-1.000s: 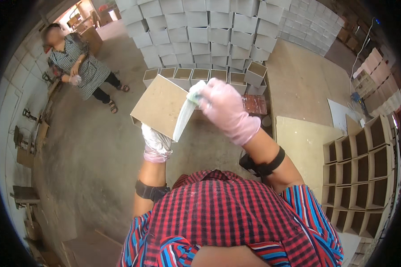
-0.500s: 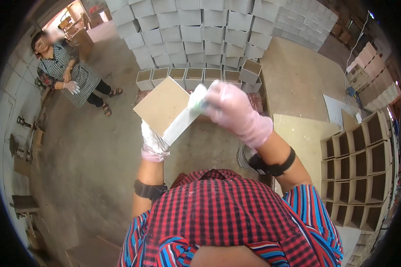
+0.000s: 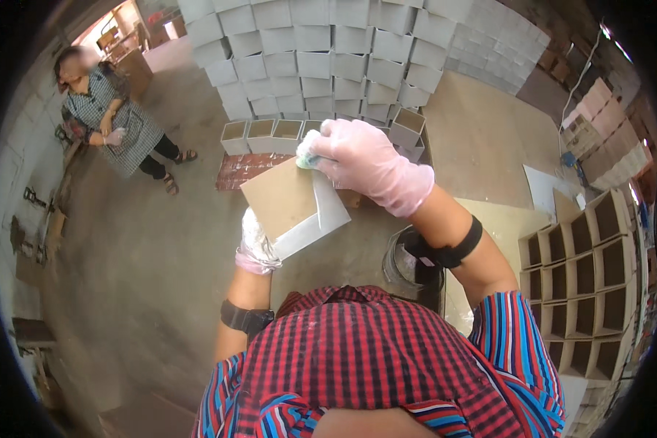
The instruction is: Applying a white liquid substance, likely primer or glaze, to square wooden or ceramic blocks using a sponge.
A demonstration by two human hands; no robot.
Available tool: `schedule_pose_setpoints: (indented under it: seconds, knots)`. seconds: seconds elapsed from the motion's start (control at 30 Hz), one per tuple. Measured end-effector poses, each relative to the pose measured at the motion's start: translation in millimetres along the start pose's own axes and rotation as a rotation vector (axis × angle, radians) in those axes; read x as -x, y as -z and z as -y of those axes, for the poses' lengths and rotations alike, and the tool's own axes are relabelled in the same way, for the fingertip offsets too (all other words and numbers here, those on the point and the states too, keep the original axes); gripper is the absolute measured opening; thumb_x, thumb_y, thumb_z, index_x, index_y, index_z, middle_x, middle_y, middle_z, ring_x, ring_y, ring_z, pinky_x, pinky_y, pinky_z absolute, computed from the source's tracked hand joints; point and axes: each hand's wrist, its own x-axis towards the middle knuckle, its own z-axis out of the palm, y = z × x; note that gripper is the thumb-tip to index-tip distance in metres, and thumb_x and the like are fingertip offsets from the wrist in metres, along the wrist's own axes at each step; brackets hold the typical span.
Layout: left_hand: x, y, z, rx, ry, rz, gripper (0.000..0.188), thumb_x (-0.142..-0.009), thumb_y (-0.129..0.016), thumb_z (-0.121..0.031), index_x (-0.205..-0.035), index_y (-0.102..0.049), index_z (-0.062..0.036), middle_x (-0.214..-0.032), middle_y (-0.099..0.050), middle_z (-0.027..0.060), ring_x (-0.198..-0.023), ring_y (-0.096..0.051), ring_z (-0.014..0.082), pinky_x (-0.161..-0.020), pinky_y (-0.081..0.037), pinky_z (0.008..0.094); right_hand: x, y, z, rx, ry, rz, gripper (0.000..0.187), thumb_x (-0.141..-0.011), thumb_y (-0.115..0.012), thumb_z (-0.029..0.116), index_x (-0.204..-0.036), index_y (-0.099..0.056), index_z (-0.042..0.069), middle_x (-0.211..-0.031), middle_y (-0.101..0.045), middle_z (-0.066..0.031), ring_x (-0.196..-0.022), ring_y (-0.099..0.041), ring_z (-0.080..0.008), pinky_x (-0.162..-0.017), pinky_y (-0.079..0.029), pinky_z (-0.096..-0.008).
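Out in front of me is a box (image 3: 281,201) with a bare tan face turned up and white-coated sides. My left hand (image 3: 256,237), in a thin whitish glove, grips it from the lower left; the fingertips are hidden behind the box. My right hand (image 3: 361,157), in a pink-white glove, is closed on a white and greenish sponge (image 3: 308,150). The sponge touches the box's far upper corner.
Beyond my hands, stacked white boxes (image 3: 314,69) form a wall, with a row on a reddish board (image 3: 252,169). A bucket (image 3: 405,259) stands by my right forearm. Unpainted boxes (image 3: 584,277) are stacked at right. A person in a checked apron (image 3: 117,120) stands far left.
The box has turned and shifted slightly right and down, so more of its white side shows. My right hand has moved the sponge to the box's far upper corner.
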Motion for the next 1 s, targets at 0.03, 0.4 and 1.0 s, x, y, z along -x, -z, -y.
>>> schedule_pose_setpoints:
  seconds: [0.03,0.4,1.0]
  knots:
    - [2,-2,-1,-0.088,-0.025,-0.024,0.042,-0.093,-0.029,-0.024,-0.128,-0.034,-0.001,-0.128,-0.042,0.0151,-0.114,-0.045,0.0279,-0.096,-0.038,0.0405,2,5,8,-0.016,-0.006,-0.02,0.01,-0.073,-0.059,0.019,-0.08,-0.061,0.012,-0.072,-0.056,-0.0104,-0.066,-0.058,-0.0291,-0.058,-0.047,-0.0388]
    - [16,-2,1,-0.077,0.003,-0.187,0.041,-0.093,-0.033,-0.026,-0.126,-0.037,-0.0016,-0.122,-0.047,0.0139,-0.107,-0.051,0.0249,-0.091,-0.043,0.037,-20,12,23,0.081,-0.021,-0.043,0.01,-0.072,-0.058,0.019,-0.077,-0.061,0.011,-0.07,-0.055,-0.0093,-0.067,-0.057,-0.0265,-0.059,-0.048,-0.0376]
    - [31,-17,1,-1.052,-0.061,-0.228,0.036,-0.089,-0.044,-0.022,-0.119,-0.043,-0.0024,-0.113,-0.053,0.0099,-0.096,-0.056,0.0202,-0.081,-0.048,0.0316,8,3,80,-0.024,0.286,0.201,0.013,-0.064,-0.06,0.018,-0.076,-0.057,0.013,-0.066,-0.052,-0.007,-0.061,-0.055,-0.0237,-0.055,-0.045,-0.0363]
